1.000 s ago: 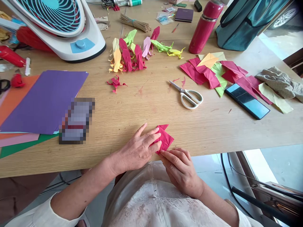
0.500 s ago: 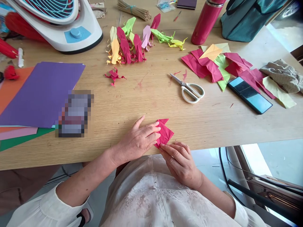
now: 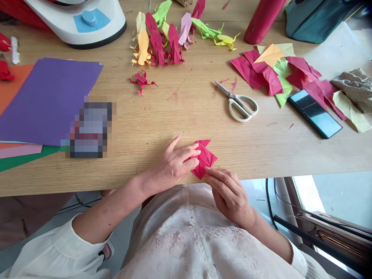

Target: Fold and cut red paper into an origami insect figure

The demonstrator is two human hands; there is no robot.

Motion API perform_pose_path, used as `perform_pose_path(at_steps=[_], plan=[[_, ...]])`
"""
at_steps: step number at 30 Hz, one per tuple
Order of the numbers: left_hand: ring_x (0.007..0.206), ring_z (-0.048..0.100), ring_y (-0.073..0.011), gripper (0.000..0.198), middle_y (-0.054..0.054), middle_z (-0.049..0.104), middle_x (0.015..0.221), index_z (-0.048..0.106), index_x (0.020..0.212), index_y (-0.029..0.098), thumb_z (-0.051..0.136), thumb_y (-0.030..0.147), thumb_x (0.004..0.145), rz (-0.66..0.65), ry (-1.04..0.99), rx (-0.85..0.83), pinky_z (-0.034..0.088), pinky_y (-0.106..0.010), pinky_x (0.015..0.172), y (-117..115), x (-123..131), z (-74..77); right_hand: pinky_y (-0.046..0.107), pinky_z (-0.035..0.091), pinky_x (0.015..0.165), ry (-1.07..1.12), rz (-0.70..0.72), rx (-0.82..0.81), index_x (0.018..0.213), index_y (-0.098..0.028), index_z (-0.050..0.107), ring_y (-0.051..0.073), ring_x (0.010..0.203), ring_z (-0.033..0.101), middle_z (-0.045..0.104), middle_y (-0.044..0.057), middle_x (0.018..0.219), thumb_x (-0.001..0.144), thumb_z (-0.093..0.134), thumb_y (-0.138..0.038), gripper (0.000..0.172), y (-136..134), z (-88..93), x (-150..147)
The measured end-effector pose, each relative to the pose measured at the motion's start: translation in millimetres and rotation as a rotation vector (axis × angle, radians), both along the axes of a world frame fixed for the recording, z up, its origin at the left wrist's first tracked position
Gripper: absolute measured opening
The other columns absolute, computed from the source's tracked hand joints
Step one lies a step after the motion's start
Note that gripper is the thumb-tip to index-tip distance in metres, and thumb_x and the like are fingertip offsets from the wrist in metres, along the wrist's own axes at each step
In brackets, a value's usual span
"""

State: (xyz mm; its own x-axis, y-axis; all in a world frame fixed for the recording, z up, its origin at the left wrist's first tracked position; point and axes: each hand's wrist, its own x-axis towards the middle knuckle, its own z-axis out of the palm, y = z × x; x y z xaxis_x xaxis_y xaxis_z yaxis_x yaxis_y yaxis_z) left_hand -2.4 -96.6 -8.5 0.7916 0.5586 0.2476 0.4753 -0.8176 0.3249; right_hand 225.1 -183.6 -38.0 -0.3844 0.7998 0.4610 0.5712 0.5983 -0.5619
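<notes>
A folded pinkish-red origami paper [image 3: 204, 158] lies near the table's front edge, creased, with a pointed flap at its top. My left hand [image 3: 173, 164] rests on its left side, fingers stretched out and thumb spread away, pressing the paper down. At the lower right edge of the paper, my right hand [image 3: 228, 192] has its thumb and fingers pinched together on the edge. The fingertips of both hands cover small parts of the sheet.
Scissors [image 3: 236, 101] lie beyond my hands. Further off stand several folded paper figures [image 3: 157, 44], with one red figure [image 3: 142, 82] apart. Folded papers [image 3: 261, 73] and a phone [image 3: 315, 113] are at right. Coloured sheets [image 3: 52, 102] and a blurred-out object [image 3: 91, 130] lie left.
My right hand has shifted from the paper's bottom corner up along its lower right edge. My left hand still holds the paper flat. The view has tilted down slightly.
</notes>
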Motion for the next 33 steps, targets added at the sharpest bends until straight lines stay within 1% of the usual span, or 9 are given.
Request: perform_pose_path(at_steps=[5, 8, 14, 20, 23, 26, 28, 30, 33], plan=[[0.136, 0.055, -0.0218, 0.021, -0.008, 0.069, 0.124, 0.065, 0.103, 0.017, 0.045, 0.011, 0.101, -0.001, -0.003, -0.008, 0.023, -0.055, 0.124, 1, 1, 1.7, 0.040, 0.050, 0.083, -0.121, -0.007, 0.031, 0.140, -0.022, 0.055, 0.022, 0.103, 0.064, 0.070, 0.009, 0.129, 0.096, 0.050, -0.003, 0.049, 3, 3.0, -1], [0.136, 0.055, -0.0222, 0.021, -0.008, 0.069, 0.124, 0.065, 0.102, 0.016, 0.045, 0.011, 0.102, -0.007, -0.012, -0.005, 0.023, -0.056, 0.124, 1, 1, 1.6, 0.038, 0.045, 0.077, -0.176, -0.007, 0.056, 0.139, -0.021, 0.056, 0.021, 0.098, 0.063, 0.071, 0.008, 0.127, 0.096, 0.051, -0.004, 0.046, 4, 4.4, 0], [0.135, 0.056, -0.0220, 0.021, -0.008, 0.069, 0.124, 0.066, 0.103, 0.017, 0.047, 0.011, 0.101, 0.003, -0.008, -0.021, 0.022, -0.055, 0.124, 1, 0, 1.1, 0.039, 0.042, 0.078, -0.301, 0.027, 0.055, 0.145, -0.019, 0.049, 0.020, 0.103, 0.061, 0.067, 0.007, 0.135, 0.097, 0.055, -0.009, 0.050, 1, 7.6, 1], [0.135, 0.055, -0.0215, 0.020, -0.008, 0.069, 0.124, 0.065, 0.107, 0.016, 0.047, 0.011, 0.100, -0.011, -0.003, 0.018, 0.023, -0.053, 0.125, 0, -1, -0.3, 0.040, 0.042, 0.076, -0.361, -0.003, 0.109, 0.132, -0.017, 0.062, 0.021, 0.098, 0.059, 0.068, 0.007, 0.134, 0.096, 0.062, -0.014, 0.037, 0, 11.2, -4], [0.142, 0.048, -0.0239, 0.024, -0.009, 0.069, 0.128, 0.064, 0.117, 0.015, 0.047, 0.010, 0.100, -0.016, 0.015, 0.063, 0.024, -0.053, 0.124, -1, -6, 1.4, 0.041, 0.043, 0.079, -0.357, -0.021, 0.105, 0.130, -0.018, 0.064, 0.020, 0.096, 0.059, 0.068, 0.007, 0.133, 0.096, 0.061, -0.013, 0.035, 0, 11.0, -6], [0.146, 0.041, -0.0268, 0.038, -0.011, 0.063, 0.140, 0.056, 0.135, 0.015, 0.049, 0.011, 0.099, 0.007, 0.065, 0.132, 0.026, -0.053, 0.123, -1, -13, 3.9, 0.042, 0.044, 0.084, -0.350, -0.030, 0.099, 0.130, -0.021, 0.064, 0.020, 0.096, 0.059, 0.068, 0.006, 0.133, 0.096, 0.060, -0.013, 0.035, -1, 7.4, -6], [0.147, 0.039, -0.0292, 0.044, -0.012, 0.059, 0.145, 0.052, 0.142, 0.016, 0.050, 0.012, 0.098, 0.015, 0.122, 0.161, 0.026, -0.055, 0.123, 0, -16, 5.6, 0.042, 0.045, 0.086, -0.347, -0.028, 0.100, 0.132, -0.022, 0.063, 0.020, 0.098, 0.059, 0.067, 0.006, 0.134, 0.096, 0.060, -0.013, 0.038, -2, 4.5, -5], [0.147, 0.039, -0.0312, 0.046, -0.013, 0.057, 0.147, 0.051, 0.144, 0.016, 0.052, 0.016, 0.098, 0.013, 0.160, 0.179, 0.024, -0.059, 0.122, 1, -16, 7.3, 0.043, 0.046, 0.088, -0.343, -0.024, 0.100, 0.134, -0.022, 0.061, 0.020, 0.100, 0.059, 0.066, 0.006, 0.135, 0.095, 0.059, -0.011, 0.040, -2, 2.6, -5], [0.146, 0.039, -0.0317, 0.043, -0.012, 0.058, 0.146, 0.053, 0.142, 0.015, 0.051, 0.019, 0.100, 0.008, 0.173, 0.195, 0.023, -0.060, 0.122, 3, -14, 9.5, 0.043, 0.046, 0.090, -0.327, -0.024, 0.101, 0.134, -0.021, 0.061, 0.020, 0.099, 0.059, 0.067, 0.007, 0.134, 0.096, 0.057, -0.010, 0.040, -2, 2.1, -5]])
